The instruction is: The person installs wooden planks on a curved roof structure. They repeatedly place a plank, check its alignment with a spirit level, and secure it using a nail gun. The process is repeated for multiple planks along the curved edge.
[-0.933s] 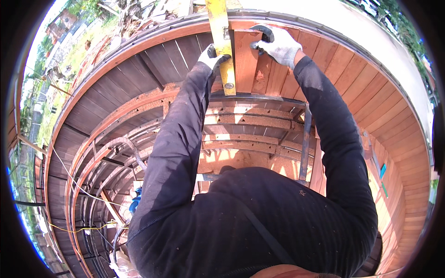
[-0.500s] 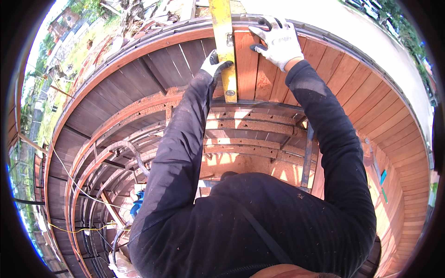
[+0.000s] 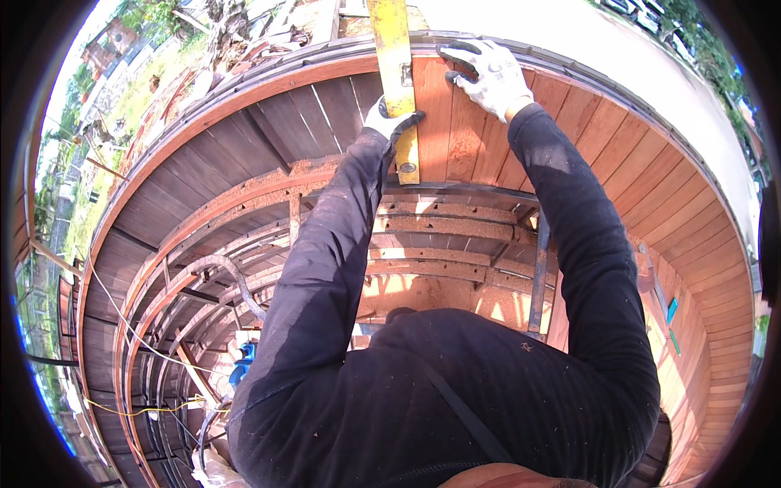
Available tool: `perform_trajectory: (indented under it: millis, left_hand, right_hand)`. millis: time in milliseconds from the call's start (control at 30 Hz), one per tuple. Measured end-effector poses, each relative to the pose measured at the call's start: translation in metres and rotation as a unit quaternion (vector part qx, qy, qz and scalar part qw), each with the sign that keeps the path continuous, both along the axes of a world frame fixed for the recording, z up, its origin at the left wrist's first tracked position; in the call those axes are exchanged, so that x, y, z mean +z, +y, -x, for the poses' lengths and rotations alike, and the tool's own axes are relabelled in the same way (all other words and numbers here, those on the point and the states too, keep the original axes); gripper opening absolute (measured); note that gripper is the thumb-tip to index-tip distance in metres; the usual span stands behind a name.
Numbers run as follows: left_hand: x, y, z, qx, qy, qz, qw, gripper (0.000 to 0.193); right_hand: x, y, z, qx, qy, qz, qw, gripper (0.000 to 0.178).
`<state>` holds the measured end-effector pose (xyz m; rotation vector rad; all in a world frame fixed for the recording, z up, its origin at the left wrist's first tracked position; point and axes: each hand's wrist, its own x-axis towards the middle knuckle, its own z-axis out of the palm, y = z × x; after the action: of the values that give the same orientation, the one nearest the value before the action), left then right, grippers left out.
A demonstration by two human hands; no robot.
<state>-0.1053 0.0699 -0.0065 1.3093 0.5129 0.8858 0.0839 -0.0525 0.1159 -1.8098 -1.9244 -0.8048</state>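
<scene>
A long yellow spirit level (image 3: 392, 45) with small vials stands across the curved rim and down along the planks. My left hand (image 3: 389, 122), in a white glove with dark fingertips, is closed round its middle, with fingers over its face. To the right, my gloved right hand (image 3: 488, 79) is at the top of the reddish wooden planks (image 3: 465, 142), just below the rim. Thumb and forefinger are apart, and nothing shows between them. The level lies beside the left edge of the reddish planks, where the dark boards (image 3: 289, 114) begin.
A curved layered rim (image 3: 268, 69) runs along the top. Below are curved wooden ribs (image 3: 439, 221) and a metal post (image 3: 539, 276). A grey hose (image 3: 232, 272), a blue tool (image 3: 242, 364) and a yellow cord (image 3: 134, 405) are at the lower left.
The yellow level and my left hand sit slightly lower and to the right in the picture. My right hand has shifted a little, its fingers more bent.
</scene>
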Motion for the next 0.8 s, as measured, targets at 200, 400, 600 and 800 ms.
perform_trajectory:
  millis: [200,400,600,800]
  left_hand:
    - [0.002,-0.001,-0.002,0.019,0.020,-0.033,0.999,0.045]
    - [0.003,-0.001,-0.002,0.007,0.076,-0.010,0.997,0.053]
    - [-0.005,0.003,-0.005,0.016,0.073,-0.043,0.996,0.060]
    - [-0.007,0.005,-0.004,0.009,0.070,-0.062,0.996,0.058]
  right_hand:
    - [0.008,-0.004,0.005,-0.002,0.029,0.034,0.999,0.042]
    - [0.003,-0.004,0.006,-0.008,0.018,0.008,1.000,0.054]
    - [0.007,-0.007,0.009,-0.008,0.006,0.010,1.000,0.050]
    - [0.007,-0.007,0.011,-0.004,0.008,0.013,1.000,0.052]
